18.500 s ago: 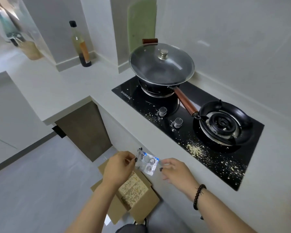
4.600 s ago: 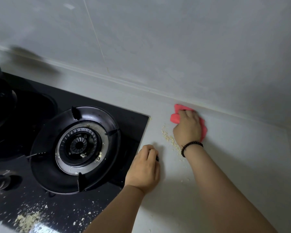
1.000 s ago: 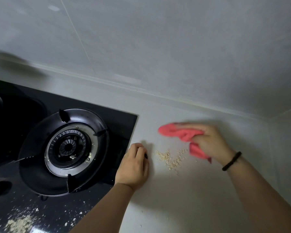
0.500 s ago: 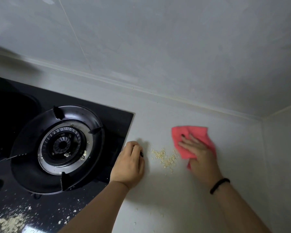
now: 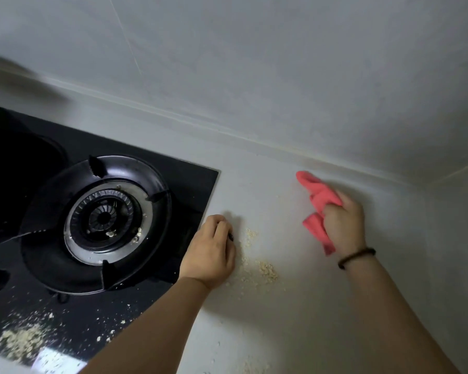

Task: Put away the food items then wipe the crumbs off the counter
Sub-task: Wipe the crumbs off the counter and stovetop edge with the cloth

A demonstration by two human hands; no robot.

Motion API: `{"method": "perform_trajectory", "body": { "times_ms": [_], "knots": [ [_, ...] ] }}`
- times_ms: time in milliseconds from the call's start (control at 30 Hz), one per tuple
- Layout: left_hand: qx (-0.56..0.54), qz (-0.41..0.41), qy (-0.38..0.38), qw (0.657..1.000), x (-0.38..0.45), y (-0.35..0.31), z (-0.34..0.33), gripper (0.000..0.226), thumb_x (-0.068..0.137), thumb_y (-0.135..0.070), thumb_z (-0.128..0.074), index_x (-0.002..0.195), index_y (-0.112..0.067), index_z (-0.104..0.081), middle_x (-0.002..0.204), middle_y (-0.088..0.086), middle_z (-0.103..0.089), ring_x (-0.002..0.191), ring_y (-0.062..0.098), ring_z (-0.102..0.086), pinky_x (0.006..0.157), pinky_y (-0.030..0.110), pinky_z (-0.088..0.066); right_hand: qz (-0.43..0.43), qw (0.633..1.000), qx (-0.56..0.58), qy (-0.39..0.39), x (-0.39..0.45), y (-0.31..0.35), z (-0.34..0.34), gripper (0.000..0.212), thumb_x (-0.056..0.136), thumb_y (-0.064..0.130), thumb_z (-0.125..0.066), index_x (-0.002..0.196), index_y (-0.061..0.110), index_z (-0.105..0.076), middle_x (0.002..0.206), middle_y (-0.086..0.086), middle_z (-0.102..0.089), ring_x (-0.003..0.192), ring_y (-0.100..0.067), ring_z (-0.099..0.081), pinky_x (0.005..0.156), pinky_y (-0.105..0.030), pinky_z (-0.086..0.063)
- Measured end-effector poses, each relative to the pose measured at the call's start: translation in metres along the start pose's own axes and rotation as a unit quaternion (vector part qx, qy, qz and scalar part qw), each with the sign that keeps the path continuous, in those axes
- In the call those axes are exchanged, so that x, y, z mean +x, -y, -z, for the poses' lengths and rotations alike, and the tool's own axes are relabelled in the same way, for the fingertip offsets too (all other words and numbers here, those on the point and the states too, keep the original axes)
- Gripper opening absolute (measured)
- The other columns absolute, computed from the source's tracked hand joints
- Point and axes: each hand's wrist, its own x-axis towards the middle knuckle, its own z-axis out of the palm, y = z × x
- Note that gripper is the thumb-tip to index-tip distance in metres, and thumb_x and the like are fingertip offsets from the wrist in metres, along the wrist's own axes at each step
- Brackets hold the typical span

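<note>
My right hand grips a bunched pink cloth on the pale grey counter, close to the back wall. A loose patch of pale crumbs lies on the counter between my two hands. My left hand rests on the counter with its fingers curled, at the right edge of the black hob, just left of the crumbs. More crumbs lie scattered over the hob's front left part, and a few sit inside the burner.
The round black burner ring fills the hob's right half. A dark pan's edge shows at the far left. The wall rises behind the counter, and a side wall closes the corner on the right.
My right hand has drawn back to the right and bunched the cloth, which lay flat under it half a second ago. The crumbs now lie closer to my left hand, spread down toward me.
</note>
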Motion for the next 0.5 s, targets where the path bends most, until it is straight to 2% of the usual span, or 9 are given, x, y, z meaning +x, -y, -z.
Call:
{"method": "perform_trajectory", "body": {
  "times_ms": [33, 67, 133, 200, 267, 333, 433, 500],
  "knots": [
    [-0.004, -0.002, 0.000, 1.000, 0.001, 0.000, 0.000, 0.017, 0.084, -0.021, -0.039, 0.088, -0.012, -0.052, 0.103, 0.002, -0.048, 0.068, 0.016, -0.044, 0.060, 0.026, -0.037, 0.005, 0.994, -0.095, -0.058, 0.016, -0.006, -0.006, 0.039, 0.081, 0.002, -0.044, 0.100, 0.020, -0.073, 0.113, 0.007, -0.070, 0.070, -0.009, -0.066, 0.059, -0.028, -0.052],
    [-0.008, -0.003, 0.000, 1.000, 0.001, -0.001, 0.000, 0.018, 0.084, -0.022, -0.038, 0.088, -0.011, -0.052, 0.103, 0.003, -0.048, 0.069, 0.017, -0.046, 0.060, 0.028, -0.039, 0.010, 0.974, -0.204, -0.102, 0.027, -0.011, -0.014, 0.040, 0.078, 0.004, -0.047, 0.101, 0.023, -0.073, 0.112, 0.005, -0.070, 0.093, -0.013, -0.066, 0.077, -0.032, -0.054],
    [-0.011, -0.003, 0.000, 1.000, 0.001, 0.000, 0.001, 0.019, 0.085, -0.022, -0.037, 0.089, -0.011, -0.052, 0.104, 0.002, -0.047, 0.071, 0.018, -0.048, 0.062, 0.030, -0.043, 0.042, 0.928, -0.348, -0.127, 0.032, -0.020, -0.031, 0.045, 0.078, -0.003, -0.049, 0.115, 0.012, -0.068, 0.127, -0.006, -0.062, 0.122, -0.022, -0.053, 0.103, -0.025, -0.037],
    [-0.012, -0.003, -0.002, 1.000, 0.001, 0.000, 0.001, 0.019, 0.085, -0.022, -0.037, 0.089, -0.012, -0.052, 0.103, 0.001, -0.047, 0.072, 0.018, -0.048, 0.063, 0.031, -0.044, 0.106, 0.912, -0.394, -0.038, 0.024, -0.022, -0.047, 0.052, 0.077, -0.011, -0.048, 0.126, 0.005, -0.060, 0.137, -0.009, -0.053, 0.134, -0.022, -0.041, 0.113, -0.025, -0.026],
    [-0.016, -0.004, -0.004, 1.000, 0.001, -0.001, 0.000, 0.017, 0.084, -0.021, -0.038, 0.088, -0.012, -0.052, 0.102, 0.001, -0.047, 0.072, 0.018, -0.047, 0.063, 0.030, -0.043, 0.175, 0.892, -0.409, 0.080, 0.007, -0.022, -0.055, 0.058, 0.075, -0.015, -0.050, 0.129, 0.007, -0.056, 0.140, -0.004, -0.050, 0.137, -0.018, -0.036, 0.116, -0.029, -0.023],
    [-0.018, -0.006, -0.009, 1.000, 0.001, -0.001, 0.001, 0.016, 0.083, -0.020, -0.040, 0.087, -0.011, -0.053, 0.100, 0.002, -0.047, 0.072, 0.018, -0.048, 0.063, 0.029, -0.042, 0.204, 0.871, -0.413, 0.171, -0.009, -0.020, -0.052, 0.060, 0.075, -0.014, -0.051, 0.130, 0.009, -0.054, 0.142, 0.000, -0.046, 0.137, -0.010, -0.030, 0.117, -0.028, -0.020],
    [-0.023, -0.005, -0.011, 1.000, 0.001, -0.001, -0.001, 0.017, 0.083, -0.019, -0.041, 0.088, -0.010, -0.054, 0.100, 0.002, -0.048, 0.073, 0.020, -0.050, 0.063, 0.030, -0.043, 0.180, 0.848, -0.405, 0.291, -0.040, -0.017, -0.038, 0.059, 0.076, -0.003, -0.044, 0.132, 0.014, -0.053, 0.144, 0.008, -0.040, 0.137, -0.001, -0.024, 0.114, -0.012, -0.009],
    [-0.027, -0.001, -0.011, 1.000, 0.002, 0.000, -0.002, 0.017, 0.084, -0.021, -0.044, 0.091, -0.010, -0.056, 0.101, 0.002, -0.048, 0.074, 0.020, -0.051, 0.064, 0.032, -0.045, 0.111, 0.869, -0.331, 0.352, -0.058, -0.012, -0.031, 0.057, 0.078, 0.002, -0.040, 0.130, 0.021, -0.056, 0.141, 0.015, -0.040, 0.137, 0.004, -0.025, 0.114, -0.010, -0.009]
  ]
}}
